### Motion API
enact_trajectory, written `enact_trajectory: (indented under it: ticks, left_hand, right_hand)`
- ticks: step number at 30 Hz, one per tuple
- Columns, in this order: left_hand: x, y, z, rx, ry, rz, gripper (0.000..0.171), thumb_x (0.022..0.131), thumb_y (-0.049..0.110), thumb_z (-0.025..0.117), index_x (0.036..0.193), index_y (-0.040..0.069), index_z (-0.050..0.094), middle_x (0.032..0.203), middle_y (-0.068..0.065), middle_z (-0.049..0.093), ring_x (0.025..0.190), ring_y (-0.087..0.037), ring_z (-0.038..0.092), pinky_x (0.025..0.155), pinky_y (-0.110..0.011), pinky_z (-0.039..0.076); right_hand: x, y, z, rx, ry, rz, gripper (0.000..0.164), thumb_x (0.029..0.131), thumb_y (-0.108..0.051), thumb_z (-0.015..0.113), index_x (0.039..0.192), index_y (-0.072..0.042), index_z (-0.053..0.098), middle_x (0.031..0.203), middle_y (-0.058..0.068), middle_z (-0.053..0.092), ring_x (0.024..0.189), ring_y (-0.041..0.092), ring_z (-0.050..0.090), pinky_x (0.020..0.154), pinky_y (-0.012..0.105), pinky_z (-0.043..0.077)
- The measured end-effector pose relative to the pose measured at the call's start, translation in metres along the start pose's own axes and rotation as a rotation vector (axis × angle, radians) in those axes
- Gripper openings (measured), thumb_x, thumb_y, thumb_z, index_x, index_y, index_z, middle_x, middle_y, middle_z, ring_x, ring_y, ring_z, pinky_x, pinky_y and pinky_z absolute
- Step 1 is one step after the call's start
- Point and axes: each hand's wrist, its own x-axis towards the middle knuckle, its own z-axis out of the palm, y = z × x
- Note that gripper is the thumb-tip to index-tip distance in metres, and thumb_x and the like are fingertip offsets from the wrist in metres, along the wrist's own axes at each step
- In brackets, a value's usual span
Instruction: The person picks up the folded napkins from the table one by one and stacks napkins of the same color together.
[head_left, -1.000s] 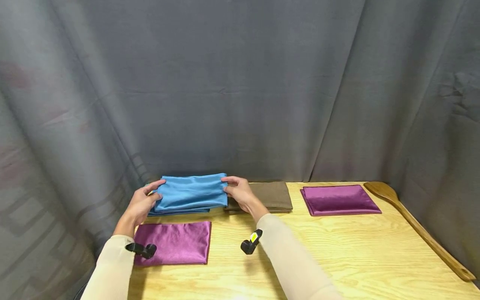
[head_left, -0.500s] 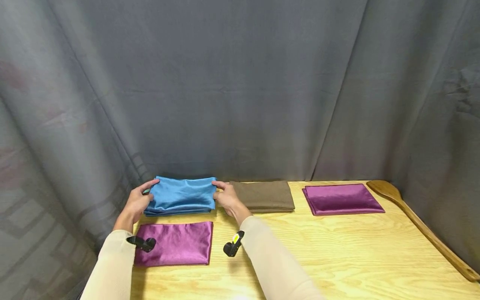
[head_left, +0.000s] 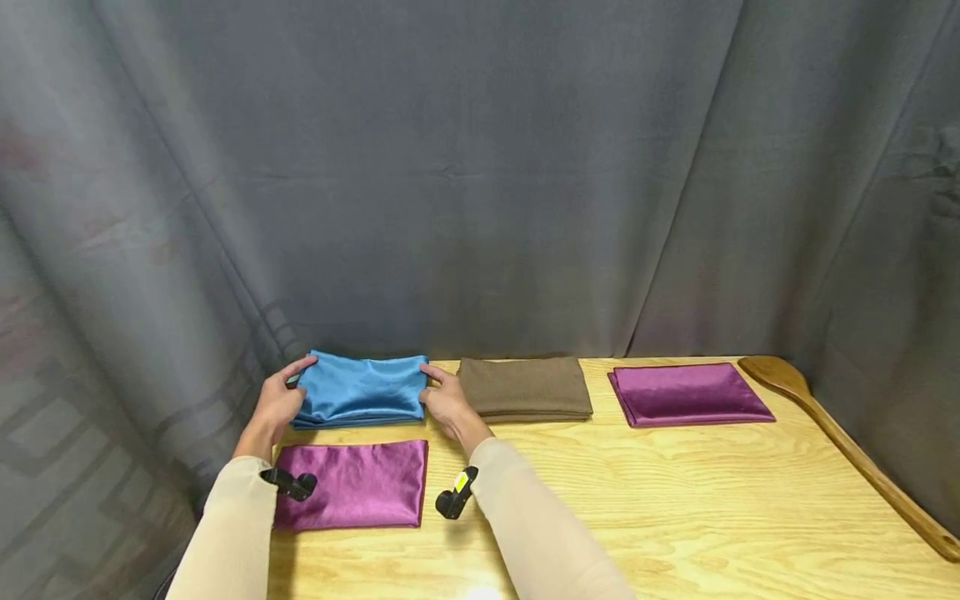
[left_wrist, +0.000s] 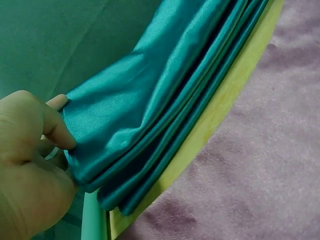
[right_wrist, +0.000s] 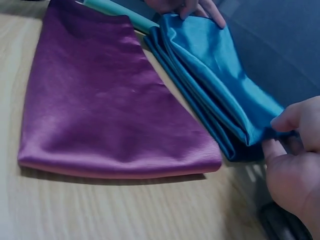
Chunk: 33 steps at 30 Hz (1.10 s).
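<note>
While my two hands hold the blue cloth (head_left: 365, 387) by its opposite ends, it sits lower and farther left than in the head view from a second ago, where it is raised and laps over the left part of the brown cloth (head_left: 525, 388). There, blue layers stick out under its left side; now its outline lies nearly in line with them. I cannot tell whether those layers belong to the same cloth. Against half a second ago the change is small.

My left hand (head_left: 277, 404) pinches the left end between thumb and fingers, and in the left wrist view the folds fan slightly apart there. My right hand (head_left: 450, 404) pinches the right end the same way; it reaches across the brown cloth a second ago and now is just beside that cloth's left edge.

The blue cloth is at the back left of the wooden table (head_left: 675, 508), before the grey curtain (head_left: 465, 167). Nearer me, with bare wood between, lies the front purple cloth (head_left: 360, 483), as before. The other purple cloth (head_left: 690, 394) and the wooden spoon (head_left: 862, 463) keep their places at the right.
</note>
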Motion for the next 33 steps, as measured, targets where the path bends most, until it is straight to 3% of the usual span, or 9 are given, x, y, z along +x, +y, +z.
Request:
enact_trajectory:
  ticks: [5, 8, 16, 19, 22, 25, 27, 29, 33]
  left_hand:
    - [-0.001, -0.006, 0.001, -0.005, 0.014, -0.007, 0.072, 0.095, -0.009, 0.035, 0.162, 0.018, 0.036, 0.17, -0.02, 0.022, 0.122, -0.032, 0.042, 0.065, -0.025, 0.037]
    - [-0.001, -0.009, 0.001, -0.009, 0.022, -0.007, 0.074, 0.092, -0.01, 0.036, 0.161, 0.017, 0.037, 0.169, -0.02, 0.025, 0.123, -0.031, 0.043, 0.07, -0.023, 0.038]
    - [0.002, -0.007, 0.004, -0.015, 0.033, -0.006, 0.079, 0.088, -0.013, 0.035, 0.161, 0.017, 0.038, 0.168, -0.019, 0.028, 0.132, -0.028, 0.043, 0.082, -0.018, 0.039]
    - [0.003, -0.008, 0.004, 0.011, 0.01, 0.005, 0.081, 0.086, -0.014, 0.034, 0.161, 0.015, 0.036, 0.171, -0.017, 0.023, 0.134, -0.03, 0.041, 0.085, -0.023, 0.038]
    - [0.003, -0.011, 0.004, 0.031, -0.009, 0.012, 0.084, 0.083, -0.015, 0.034, 0.162, 0.012, 0.034, 0.171, -0.02, 0.02, 0.131, -0.034, 0.038, 0.083, -0.029, 0.037]
    - [0.003, -0.015, 0.006, 0.033, -0.02, -0.013, 0.083, 0.082, -0.014, 0.034, 0.162, 0.01, 0.033, 0.17, -0.025, 0.02, 0.143, -0.041, 0.034, 0.101, -0.04, 0.041]
    - [0.002, -0.017, 0.007, 0.026, -0.019, -0.034, 0.08, 0.084, -0.013, 0.034, 0.161, 0.008, 0.034, 0.168, -0.027, 0.022, 0.151, -0.046, 0.028, 0.117, -0.049, 0.035]
    - [0.002, -0.02, 0.007, 0.036, -0.01, -0.051, 0.075, 0.086, -0.011, 0.035, 0.159, 0.006, 0.037, 0.167, -0.029, 0.025, 0.153, -0.049, 0.025, 0.125, -0.059, 0.022]
    - [-0.002, -0.024, 0.008, 0.084, 0.02, -0.038, 0.068, 0.087, -0.01, 0.038, 0.154, 0.002, 0.044, 0.163, -0.03, 0.032, 0.149, -0.051, 0.03, 0.12, -0.058, 0.03]
  right_hand:
    - [-0.003, 0.01, 0.006, -0.038, -0.013, -0.019, 0.072, 0.078, 0.019, 0.049, 0.147, 0.0, 0.054, 0.137, 0.024, 0.061, 0.098, 0.016, 0.057, 0.077, 0.02, 0.043]
    - [-0.006, 0.014, 0.009, -0.055, -0.009, -0.012, 0.07, 0.079, 0.02, 0.048, 0.146, 0.003, 0.054, 0.135, 0.025, 0.063, 0.101, 0.018, 0.06, 0.078, 0.02, 0.045]
    - [-0.007, 0.013, 0.012, -0.07, 0.032, -0.016, 0.065, 0.084, 0.019, 0.049, 0.145, 0.001, 0.056, 0.141, 0.028, 0.059, 0.132, 0.035, 0.058, 0.093, 0.028, 0.052]
    - [-0.006, 0.013, 0.01, -0.087, 0.038, -0.017, 0.066, 0.084, 0.019, 0.048, 0.146, -0.001, 0.056, 0.146, 0.027, 0.056, 0.133, 0.033, 0.057, 0.089, 0.026, 0.05]
    - [-0.006, 0.015, 0.011, -0.097, 0.038, -0.013, 0.067, 0.083, 0.02, 0.047, 0.147, -0.001, 0.055, 0.146, 0.026, 0.057, 0.123, 0.026, 0.061, 0.077, 0.021, 0.048]
    - [-0.007, 0.017, 0.012, -0.11, 0.049, -0.02, 0.068, 0.083, 0.021, 0.047, 0.147, 0.0, 0.055, 0.145, 0.026, 0.057, 0.115, 0.022, 0.061, 0.068, 0.018, 0.044]
    - [-0.007, 0.018, 0.013, -0.096, 0.064, -0.023, 0.068, 0.082, 0.021, 0.047, 0.146, 0.001, 0.055, 0.142, 0.027, 0.06, 0.111, 0.023, 0.062, 0.063, 0.017, 0.041]
    - [-0.007, 0.019, 0.015, -0.088, 0.078, -0.032, 0.067, 0.081, 0.022, 0.046, 0.145, 0.003, 0.056, 0.138, 0.027, 0.062, 0.114, 0.024, 0.062, 0.065, 0.017, 0.042]
    - [-0.007, 0.02, 0.018, -0.085, 0.1, -0.033, 0.065, 0.082, 0.02, 0.046, 0.144, 0.004, 0.056, 0.136, 0.029, 0.064, 0.122, 0.027, 0.063, 0.072, 0.016, 0.047]
